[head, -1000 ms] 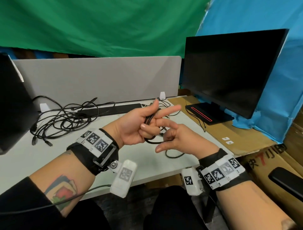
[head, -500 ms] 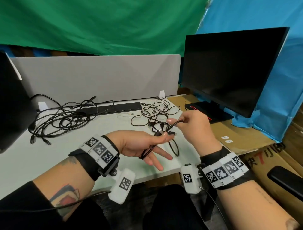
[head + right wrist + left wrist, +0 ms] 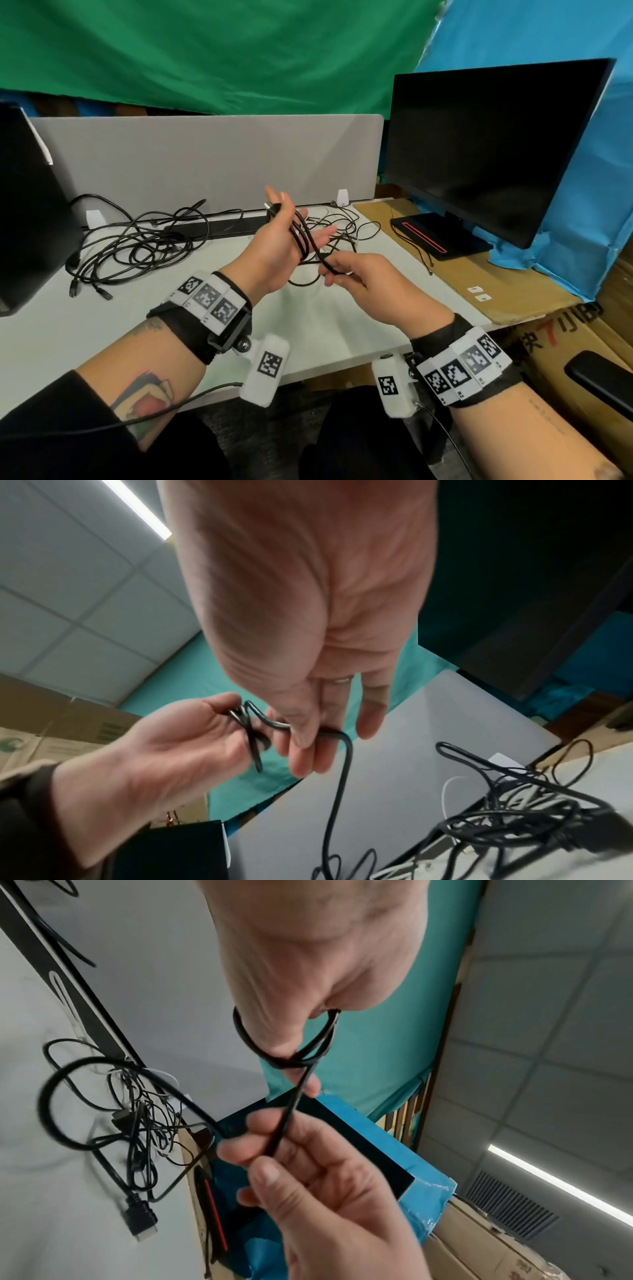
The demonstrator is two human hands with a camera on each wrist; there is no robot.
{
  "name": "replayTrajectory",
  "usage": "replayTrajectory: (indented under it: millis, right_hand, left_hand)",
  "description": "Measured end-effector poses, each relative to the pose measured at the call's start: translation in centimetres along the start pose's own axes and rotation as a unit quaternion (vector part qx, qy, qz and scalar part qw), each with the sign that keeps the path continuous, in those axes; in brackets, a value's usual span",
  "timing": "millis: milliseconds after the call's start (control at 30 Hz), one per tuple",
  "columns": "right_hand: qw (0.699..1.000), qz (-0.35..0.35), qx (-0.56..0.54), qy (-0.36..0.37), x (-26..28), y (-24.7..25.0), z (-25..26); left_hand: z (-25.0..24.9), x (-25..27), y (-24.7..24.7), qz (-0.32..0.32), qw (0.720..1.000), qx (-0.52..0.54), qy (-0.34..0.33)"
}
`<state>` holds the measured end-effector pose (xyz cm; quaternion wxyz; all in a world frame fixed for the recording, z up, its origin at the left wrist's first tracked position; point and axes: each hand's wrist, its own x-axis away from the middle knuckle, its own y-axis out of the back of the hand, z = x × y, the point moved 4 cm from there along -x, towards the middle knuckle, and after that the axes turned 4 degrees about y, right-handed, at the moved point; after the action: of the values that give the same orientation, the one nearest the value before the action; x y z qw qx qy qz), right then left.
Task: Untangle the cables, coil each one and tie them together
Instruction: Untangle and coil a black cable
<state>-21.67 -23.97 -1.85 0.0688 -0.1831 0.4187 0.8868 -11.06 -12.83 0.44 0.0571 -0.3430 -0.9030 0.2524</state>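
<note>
Black cable [image 3: 303, 236] loops around the left hand [image 3: 281, 246], thumb pinning its plug end. Right hand [image 3: 363, 277] pinches the trailing strand above the desk [image 3: 325, 329].

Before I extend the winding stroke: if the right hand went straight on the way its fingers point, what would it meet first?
Probably the left hand, wrapped in black cable loops, just beyond the right hand; depth is unclear.

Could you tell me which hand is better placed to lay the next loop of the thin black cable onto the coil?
Right. The right hand pinches the thin black cable's free run, while the left hand is wrapped in the loops, serving as the form.
</note>
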Motion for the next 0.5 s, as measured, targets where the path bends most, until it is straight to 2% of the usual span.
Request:
replayTrajectory:
  millis: [167,267,333,400,500]
  right_hand:
    - [1.0,-0.001,-0.024,0.015,0.1,-0.7,0.0]
    - [0.997,0.027,0.048,0.046,-0.2,-1.3,0.0]
    - [0.988,0.038,0.139,0.057,-0.3,-1.7,-0.2]
    - [0.981,0.013,0.187,0.047,-0.2,-1.6,-1.1]
    - [0.972,-0.036,0.228,-0.042,-0.1,-0.3,-3.5]
  left_hand:
    - [-0.2,0.5,-0.2,0.011,0.997,0.055,0.052]
    - [-0.2,0.7,-0.1,0.051,0.987,0.111,0.1]
    - [-0.7,0.9,-0.5,0.119,0.98,0.098,0.129]
    - [-1.3,1.7,-1.3,0.207,0.963,0.077,0.157]
    - [-1.7,3.0,-1.9,0.32,0.923,0.04,0.21]
